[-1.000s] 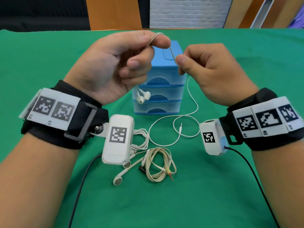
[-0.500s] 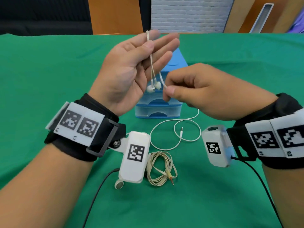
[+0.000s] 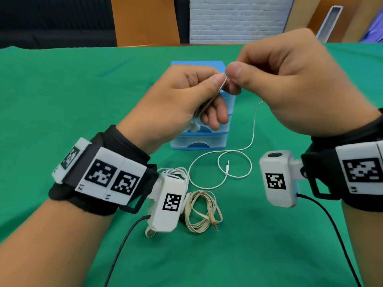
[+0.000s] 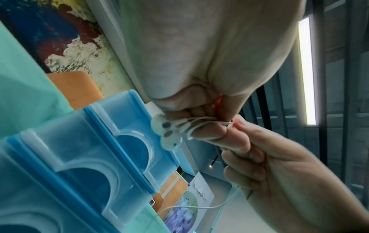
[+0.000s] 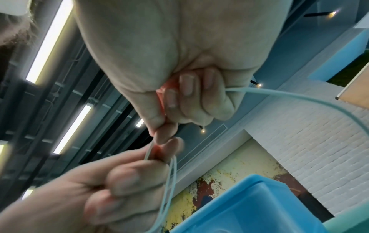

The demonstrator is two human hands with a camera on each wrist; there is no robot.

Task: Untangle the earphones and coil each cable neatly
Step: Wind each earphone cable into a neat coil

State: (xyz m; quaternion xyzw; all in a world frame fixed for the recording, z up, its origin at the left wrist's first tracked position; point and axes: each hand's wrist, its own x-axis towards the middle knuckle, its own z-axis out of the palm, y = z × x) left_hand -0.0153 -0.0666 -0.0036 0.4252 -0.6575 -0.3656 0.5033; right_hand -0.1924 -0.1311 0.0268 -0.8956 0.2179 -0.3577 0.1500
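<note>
The white earphone cable (image 3: 209,102) is pinched between thumb and curled fingers of the left hand (image 3: 176,104), its earbuds (image 4: 166,132) hung below the palm. Just beside, the same cable is pinched by the right hand (image 3: 290,83); its slack is trailed down onto the green desk (image 3: 62,90).

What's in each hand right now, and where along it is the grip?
Both hold the white earphones: left hand grips the cable just above the earbuds, right hand pinches the cable farther along; the plug end lies on the table.
</note>
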